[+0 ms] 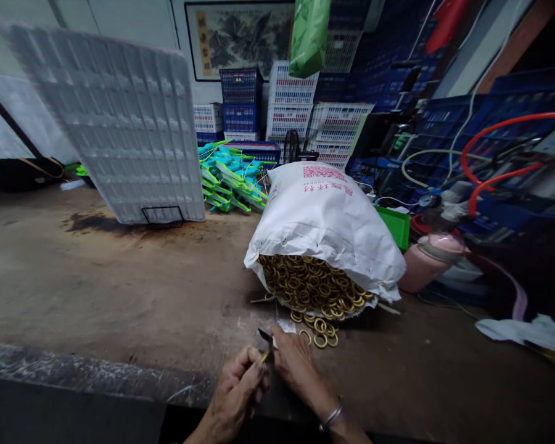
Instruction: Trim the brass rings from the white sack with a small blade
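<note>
My left hand (240,385) is closed near the table's front edge. Its thumb and fingers pinch a brass-coloured ring (264,356), seen nearly edge-on. My right hand (295,361), with a metal bangle at the wrist, is closed on a small knife (264,336); only its dark, pointed blade shows, sticking out toward the left just above the ring. Beyond my hands, a white woven sack (321,216) lies on its side with its mouth facing me. Many brass-coloured rings (317,280) fill it, and several loose rings (320,327) have spilled out beside my right fingers.
On the wooden table (166,290), a tall whitish ribbed panel (134,123) stands in a black wire holder. Teal and green plastic pieces (231,176) are heaped behind. At right are a pink bottle (430,259), orange hoses (478,145) and a cloth (522,330). Stacked crates (289,117) line the back.
</note>
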Demonstrator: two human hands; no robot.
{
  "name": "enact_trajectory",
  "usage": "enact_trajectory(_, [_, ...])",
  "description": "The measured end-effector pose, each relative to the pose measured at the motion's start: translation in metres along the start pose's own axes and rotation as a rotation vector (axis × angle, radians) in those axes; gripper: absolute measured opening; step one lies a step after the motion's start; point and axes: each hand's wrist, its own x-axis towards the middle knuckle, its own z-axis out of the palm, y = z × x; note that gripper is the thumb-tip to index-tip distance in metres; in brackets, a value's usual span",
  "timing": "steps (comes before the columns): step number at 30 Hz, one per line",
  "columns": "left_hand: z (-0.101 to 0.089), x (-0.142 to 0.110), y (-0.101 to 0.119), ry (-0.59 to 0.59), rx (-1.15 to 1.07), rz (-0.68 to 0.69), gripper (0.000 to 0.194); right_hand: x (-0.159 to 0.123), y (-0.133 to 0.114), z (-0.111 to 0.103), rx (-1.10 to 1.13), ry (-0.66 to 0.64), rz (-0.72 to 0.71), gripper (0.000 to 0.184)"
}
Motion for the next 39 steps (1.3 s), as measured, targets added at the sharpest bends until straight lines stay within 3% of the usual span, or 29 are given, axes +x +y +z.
enact_trajectory(4, [-0.004, -0.001, 0.002, -0.029, -0.175, -0.022, 0.032, 0.017, -0.006, -0.003, -0.049, 0.075, 0.038, 0.030])
enact_trajectory(9, [-0.011, 0.001, 0.004, 0.094, -0.253, -0.093, 0.034, 0.038, -0.012, -0.008, -0.161, 0.143, 0.078, 0.047])
enact_trajectory(19, [-0.028, 0.005, -0.003, 0.053, -0.613, -0.207, 0.022, 0.048, -0.015, -0.007, -0.219, 0.105, 0.144, 0.022])
enact_trajectory(24, [-0.029, 0.007, -0.002, 0.103, -0.529, -0.166, 0.020, 0.034, -0.016, -0.004, -0.200, 0.071, 0.088, 0.022])
enact_trajectory(30, [-0.034, 0.012, 0.010, 0.145, -0.354, -0.051, 0.023, 0.014, -0.008, 0.007, 0.048, 0.056, 0.013, 0.023])
enact_trajectory(35, [-0.046, 0.015, 0.015, 0.219, -0.342, -0.034, 0.027, 0.009, 0.002, 0.004, 0.186, 0.117, 0.131, 0.020])
enact_trajectory(39, [-0.047, 0.015, 0.016, 0.253, -0.336, -0.042, 0.031, 0.011, -0.001, 0.004, 0.152, 0.144, 0.128, 0.015])
